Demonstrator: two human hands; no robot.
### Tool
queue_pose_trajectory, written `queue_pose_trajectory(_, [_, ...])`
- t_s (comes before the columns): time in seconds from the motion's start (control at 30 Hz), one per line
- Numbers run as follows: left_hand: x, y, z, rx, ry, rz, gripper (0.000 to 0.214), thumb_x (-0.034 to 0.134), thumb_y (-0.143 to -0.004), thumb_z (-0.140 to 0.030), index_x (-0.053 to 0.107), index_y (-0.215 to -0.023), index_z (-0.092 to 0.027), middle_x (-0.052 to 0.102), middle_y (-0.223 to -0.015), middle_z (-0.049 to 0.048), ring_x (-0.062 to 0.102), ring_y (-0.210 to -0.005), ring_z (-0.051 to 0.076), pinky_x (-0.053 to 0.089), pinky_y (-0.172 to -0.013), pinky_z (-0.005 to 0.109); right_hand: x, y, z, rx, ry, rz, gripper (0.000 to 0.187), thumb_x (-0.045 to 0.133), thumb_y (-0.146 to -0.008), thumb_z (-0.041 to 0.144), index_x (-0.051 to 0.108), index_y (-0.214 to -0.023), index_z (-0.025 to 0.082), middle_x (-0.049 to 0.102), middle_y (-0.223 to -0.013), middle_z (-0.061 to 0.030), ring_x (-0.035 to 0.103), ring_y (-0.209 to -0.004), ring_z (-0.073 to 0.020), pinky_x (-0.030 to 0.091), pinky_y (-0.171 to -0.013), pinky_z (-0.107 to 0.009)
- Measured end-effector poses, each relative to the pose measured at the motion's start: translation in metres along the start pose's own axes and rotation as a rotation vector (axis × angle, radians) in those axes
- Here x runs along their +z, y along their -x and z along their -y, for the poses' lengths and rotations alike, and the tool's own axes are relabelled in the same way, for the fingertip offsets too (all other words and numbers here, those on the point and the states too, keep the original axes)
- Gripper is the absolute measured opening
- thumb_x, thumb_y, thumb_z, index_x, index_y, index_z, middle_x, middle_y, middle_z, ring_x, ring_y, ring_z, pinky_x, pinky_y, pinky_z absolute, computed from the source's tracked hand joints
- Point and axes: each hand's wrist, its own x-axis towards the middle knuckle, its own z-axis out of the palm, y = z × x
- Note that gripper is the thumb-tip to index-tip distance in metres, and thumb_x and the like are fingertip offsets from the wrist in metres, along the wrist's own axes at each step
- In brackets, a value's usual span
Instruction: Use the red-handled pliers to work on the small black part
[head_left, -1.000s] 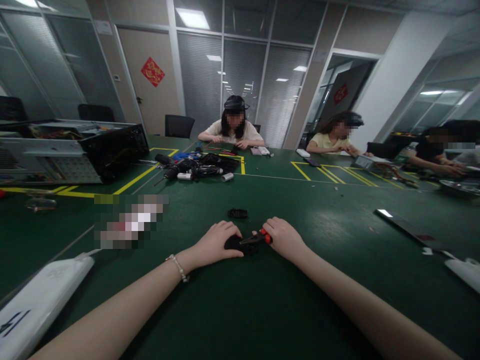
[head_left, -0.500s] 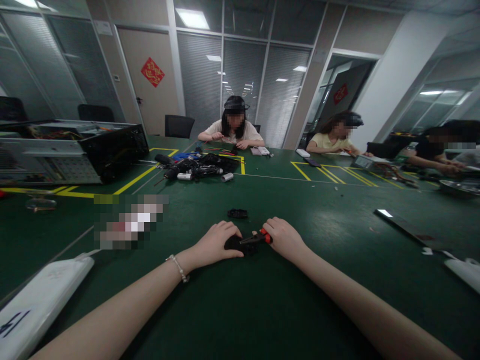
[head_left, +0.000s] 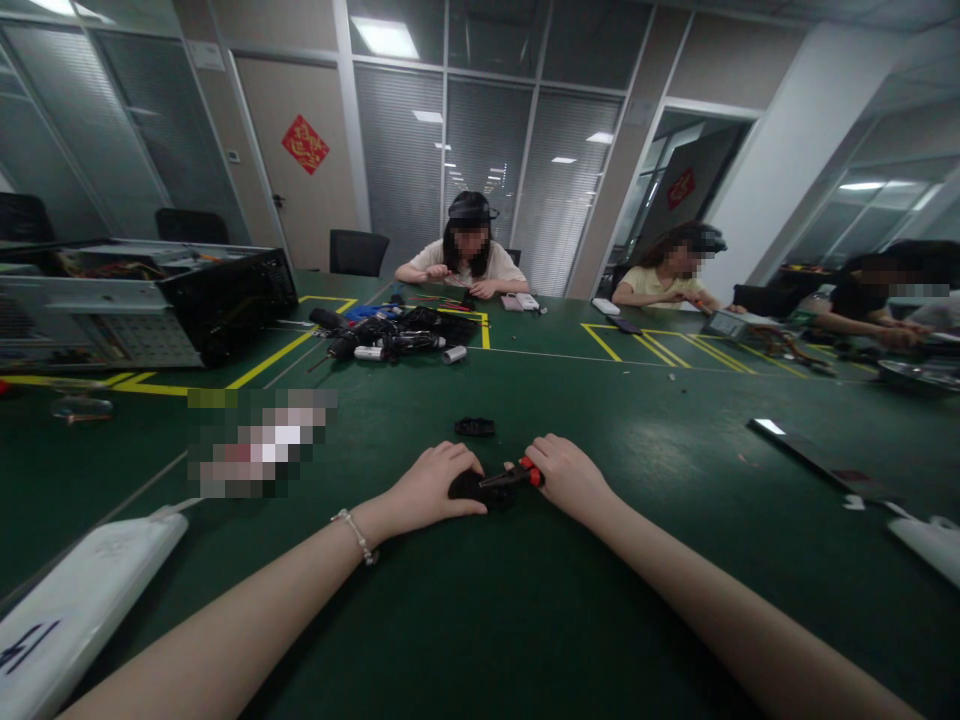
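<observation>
Left hand (head_left: 433, 482) grips black part (head_left: 465, 486) above table (head_left: 525, 620). Right hand (head_left: 568, 477) holds pliers (head_left: 517, 476), jaws at the part. Black piece (head_left: 475, 427) lies just beyond the hands.

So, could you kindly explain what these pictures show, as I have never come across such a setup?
There is no machine here: a person works bare-handed, and the camera sits on that person's head, looking forward and down. The left hand holds a small black part against the green table. The right hand grips red-handled pliers, their nose at that part. A second black piece lies just beyond. Farther off, at the left, is an open computer case; a co-worker sits opposite.
</observation>
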Motion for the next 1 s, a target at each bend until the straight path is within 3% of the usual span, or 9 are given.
queue_pose_trajectory(1.0, [-0.0007, -0.0006, -0.0004, -0.003, -0.001, 0.003, 0.038, 0.057, -0.071, -0.051, 0.052, -0.095, -0.022, 0.051, -0.1, 0.0025, 0.046, -0.093, 0.021, 0.037, -0.077, 0.033, 0.0016, 0.0001, -0.0007, -0.001, -0.007, -0.019, 0.009, 0.048, -0.075, 0.013, 0.056, -0.078, 0.014, 0.056, -0.077, -0.0053, 0.048, -0.071, -0.0152, 0.038, -0.065, -0.027])
